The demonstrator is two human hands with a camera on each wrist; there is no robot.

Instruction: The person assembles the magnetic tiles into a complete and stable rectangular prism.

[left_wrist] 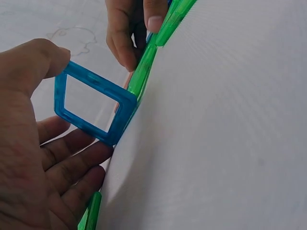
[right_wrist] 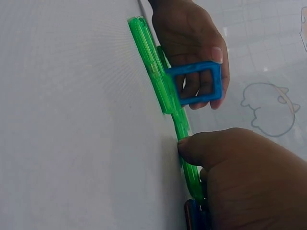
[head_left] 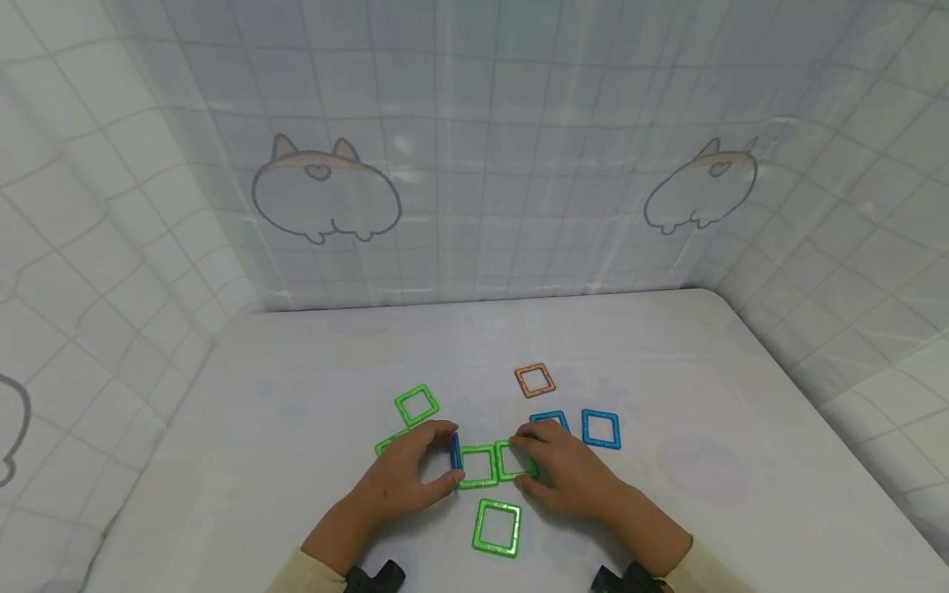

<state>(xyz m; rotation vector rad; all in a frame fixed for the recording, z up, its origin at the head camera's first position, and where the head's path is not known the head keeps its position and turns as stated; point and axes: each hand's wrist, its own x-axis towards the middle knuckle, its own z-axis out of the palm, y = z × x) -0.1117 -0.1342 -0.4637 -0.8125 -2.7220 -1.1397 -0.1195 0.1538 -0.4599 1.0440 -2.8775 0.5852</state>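
Observation:
My left hand (head_left: 404, 476) holds a blue square magnetic tile (head_left: 455, 452) on edge, with thumb and fingers at its opposite edges. In the left wrist view the blue tile (left_wrist: 98, 83) stands upright by the end of a flat green tile (head_left: 478, 484). Joined side by side to that one is a second green tile (head_left: 516, 475). My right hand (head_left: 574, 476) pinches this second tile by its right part, thumb at the near edge and fingers at the far edge. Nearer to me, a separate green tile (head_left: 500, 503) lies flat between the wrists.
Beyond the left hand lie a green tile (head_left: 424, 416) and another green tile (head_left: 385, 443) partly hidden by it. An orange tile (head_left: 522, 384) lies farther back. Past the right hand are a half-covered blue tile (head_left: 549, 415) and another blue tile (head_left: 602, 445). Printed curtains surround the white table (head_left: 334, 354).

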